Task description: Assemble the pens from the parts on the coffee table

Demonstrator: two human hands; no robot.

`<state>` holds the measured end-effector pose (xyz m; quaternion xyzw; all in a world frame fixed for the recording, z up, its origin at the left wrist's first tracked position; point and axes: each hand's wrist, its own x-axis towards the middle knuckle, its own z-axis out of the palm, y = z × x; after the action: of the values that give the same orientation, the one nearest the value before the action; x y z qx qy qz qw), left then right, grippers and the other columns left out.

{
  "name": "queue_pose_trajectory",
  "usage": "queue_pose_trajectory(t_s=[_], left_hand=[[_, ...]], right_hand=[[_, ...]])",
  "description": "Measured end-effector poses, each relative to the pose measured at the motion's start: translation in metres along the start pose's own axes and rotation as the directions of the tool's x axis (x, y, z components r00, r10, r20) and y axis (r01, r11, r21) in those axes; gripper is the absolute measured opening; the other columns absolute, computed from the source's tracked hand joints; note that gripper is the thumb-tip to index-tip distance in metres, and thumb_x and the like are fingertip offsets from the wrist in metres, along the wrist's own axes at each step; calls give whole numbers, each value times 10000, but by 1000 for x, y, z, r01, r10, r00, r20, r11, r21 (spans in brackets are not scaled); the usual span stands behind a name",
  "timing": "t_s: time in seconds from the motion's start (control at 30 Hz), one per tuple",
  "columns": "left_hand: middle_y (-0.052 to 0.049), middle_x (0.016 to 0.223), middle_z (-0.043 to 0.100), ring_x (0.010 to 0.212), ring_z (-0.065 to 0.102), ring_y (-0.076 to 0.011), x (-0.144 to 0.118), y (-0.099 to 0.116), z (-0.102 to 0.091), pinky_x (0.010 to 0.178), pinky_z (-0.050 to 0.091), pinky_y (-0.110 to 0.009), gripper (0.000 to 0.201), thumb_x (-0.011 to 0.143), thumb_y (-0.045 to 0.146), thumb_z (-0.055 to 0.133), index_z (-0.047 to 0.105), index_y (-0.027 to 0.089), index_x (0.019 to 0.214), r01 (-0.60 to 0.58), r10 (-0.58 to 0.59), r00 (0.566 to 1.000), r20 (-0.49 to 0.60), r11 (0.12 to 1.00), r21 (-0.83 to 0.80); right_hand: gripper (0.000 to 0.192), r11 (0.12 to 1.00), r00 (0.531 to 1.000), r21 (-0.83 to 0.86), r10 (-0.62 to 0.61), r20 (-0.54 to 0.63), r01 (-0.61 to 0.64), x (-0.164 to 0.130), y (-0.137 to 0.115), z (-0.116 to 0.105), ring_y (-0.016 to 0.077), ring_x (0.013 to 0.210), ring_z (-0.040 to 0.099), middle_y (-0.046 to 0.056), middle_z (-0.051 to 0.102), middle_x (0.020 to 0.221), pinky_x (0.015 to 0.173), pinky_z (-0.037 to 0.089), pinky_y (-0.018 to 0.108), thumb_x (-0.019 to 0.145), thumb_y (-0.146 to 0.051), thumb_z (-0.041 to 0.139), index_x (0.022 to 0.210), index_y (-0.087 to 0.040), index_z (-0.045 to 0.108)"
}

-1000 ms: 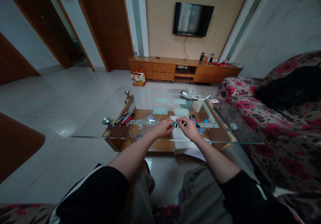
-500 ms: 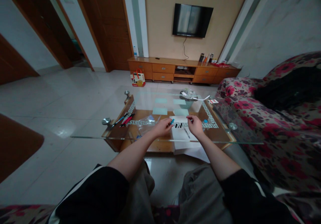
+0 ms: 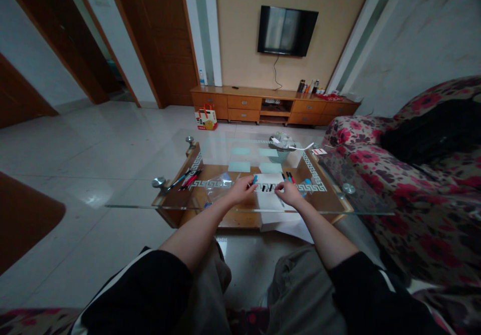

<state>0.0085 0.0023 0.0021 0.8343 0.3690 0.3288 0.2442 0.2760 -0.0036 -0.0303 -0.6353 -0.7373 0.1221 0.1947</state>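
Observation:
My left hand (image 3: 242,191) is closed around a small blue pen piece (image 3: 255,179), its end poking out past the fingertips. My right hand (image 3: 288,194) has its fingers pinched together low over the white paper (image 3: 268,202). Beneath those fingertips shows part of a slim pen-like piece (image 3: 282,202); whether they grip it is hidden. Between the two hands lie small black pen pieces, perhaps caps (image 3: 263,188). Just beyond my right hand are black and red pens (image 3: 290,177).
The glass coffee table (image 3: 131,206) carries blue, red and black pens (image 3: 192,180) at left and a clear plastic bag (image 3: 216,189) beside my left hand. A filled wastebasket (image 3: 278,155) stands beyond. A floral sofa (image 3: 421,175) is at right.
My right hand has moved left and down toward the slim piece on the paper, uncovering the black and red pens behind it. My left hand still holds the blue piece, slightly farther left.

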Motion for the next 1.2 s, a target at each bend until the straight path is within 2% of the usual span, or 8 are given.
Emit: queue_pose_trajectory(t_s=[0.23,0.4,0.73,0.93,1.2], left_hand=[[-2,791,601,721,534,-148,0,-1,0,665,381,-250,163,945,315,506,592,190,885,14,-14,1000,-5,1000,9],[-8,806,610,735,543,-153,0,-2,0,672,400,-253,167,946,322,508,612,191,937,25,-25,1000,5,1000,-9],[-10,834,631,732,554,-148,-1,-4,2,671,410,-248,178,946,318,521,634,188,992,6,-6,1000,3,1000,-19],[-15,820,629,720,549,-149,-1,-3,0,659,412,-244,178,933,311,533,651,180,952,21,-21,1000,23,1000,-8],[-29,881,628,804,566,-159,-3,3,-2,721,444,-244,130,862,270,596,686,181,891,-44,38,994,98,997,62]], right_hand=[[60,1000,1000,12,-11,-5,11,-1,1,2,196,845,652,51,718,852,794,478,272,766,-203,717,784,-199,775],[48,999,1000,34,-8,4,7,-3,0,1,197,875,652,39,713,872,824,478,275,756,-184,737,753,-219,769],[56,999,998,-26,-41,41,42,-4,-3,-2,202,922,633,76,665,961,862,455,284,804,-166,720,808,-192,769],[88,995,994,-26,-98,44,99,-5,-6,-13,195,939,620,85,642,1009,869,449,284,856,-147,668,858,-184,748],[111,985,985,-12,-171,36,171,-8,-24,-30,197,893,605,93,644,968,826,434,282,911,-169,603,891,-177,712]])
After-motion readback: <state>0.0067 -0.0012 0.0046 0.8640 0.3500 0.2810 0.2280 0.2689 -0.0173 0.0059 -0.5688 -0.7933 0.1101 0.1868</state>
